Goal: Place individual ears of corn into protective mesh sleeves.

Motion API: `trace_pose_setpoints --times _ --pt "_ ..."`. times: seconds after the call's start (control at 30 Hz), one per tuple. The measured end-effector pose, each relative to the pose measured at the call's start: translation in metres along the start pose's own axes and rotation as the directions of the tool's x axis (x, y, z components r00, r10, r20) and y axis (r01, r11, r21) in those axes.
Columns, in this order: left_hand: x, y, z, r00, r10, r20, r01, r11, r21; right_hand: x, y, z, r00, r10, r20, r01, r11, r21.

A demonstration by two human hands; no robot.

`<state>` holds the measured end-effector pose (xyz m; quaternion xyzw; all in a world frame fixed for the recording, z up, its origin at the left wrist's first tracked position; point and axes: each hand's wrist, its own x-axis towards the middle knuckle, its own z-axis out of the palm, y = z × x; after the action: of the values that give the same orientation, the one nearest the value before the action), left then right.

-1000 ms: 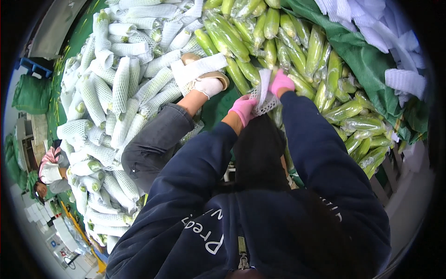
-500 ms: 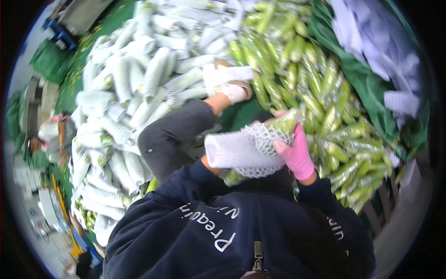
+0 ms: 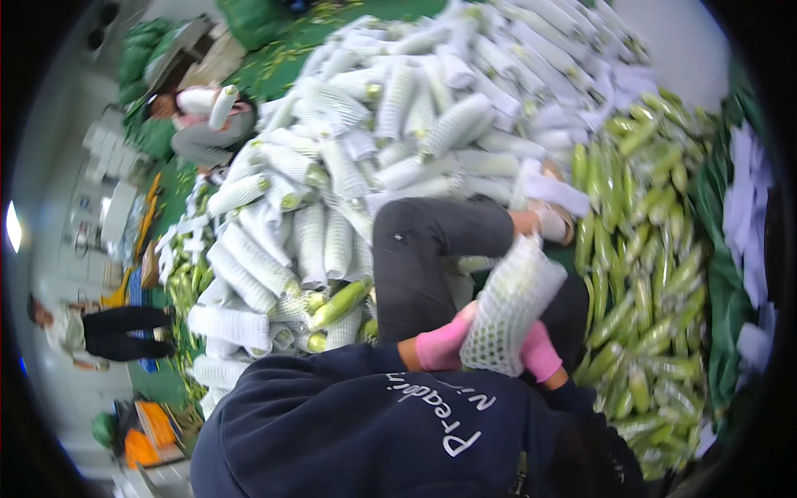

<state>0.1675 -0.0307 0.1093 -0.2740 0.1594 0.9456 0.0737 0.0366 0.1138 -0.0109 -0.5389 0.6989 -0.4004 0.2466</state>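
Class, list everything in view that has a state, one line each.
Held vegetable: in white foam netting, tilted
Left hand: pink-gloved, gripping it
Right hand: pink-gloved, gripping it
Large pile on the left: mostly netted
Green pile on the right: unnetted, mostly in clear film
Left leg: bent
Upper-left co-worker: seated

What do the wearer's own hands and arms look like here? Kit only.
Left hand and right hand both wear short pink gloves; whether the fingertips are covered is unclear. Arms: long dark navy sleeves, a gap between each and its glove. No cables or markings visible on either sleeve.
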Motion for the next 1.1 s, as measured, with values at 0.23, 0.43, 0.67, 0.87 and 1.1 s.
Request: trace_pose_setpoints --times 0.23,0.43,0.67,0.87,1.1 --pt "-0.025 0.088 -0.029 0.772 0.596 -0.223 -0.470 0.770 0.431 0.081 0.027 -0.055 0.876 0.388 -0.286 -0.388 0.920 0.059" --pt "-0.009 0.218 0.024 0.535 0.845 -0.009 -0.787 0.502 0.358 0.221 0.119 -0.041 0.883 0.007 -0.470 -0.276 0.816 -0.507" --pt "0.094 0.136 0.033 0.500 0.544 0.674 -0.032 -0.766 0.642 0.223 0.084 -0.056 0.959 0.190 -0.211 -0.115 0.939 0.324" --pt "0.195 0.057 0.012 0.545 0.604 0.582 -0.563 -0.250 0.788 0.101 0.035 -0.099 0.931 0.231 0.282 -0.126 -0.522 0.844" --pt "0.256 -0.040 -0.027 0.659 0.752 0.020 -0.478 0.399 0.782 0.049 0.077 -0.082 0.767 0.617 -0.179 -0.200 0.495 0.846"
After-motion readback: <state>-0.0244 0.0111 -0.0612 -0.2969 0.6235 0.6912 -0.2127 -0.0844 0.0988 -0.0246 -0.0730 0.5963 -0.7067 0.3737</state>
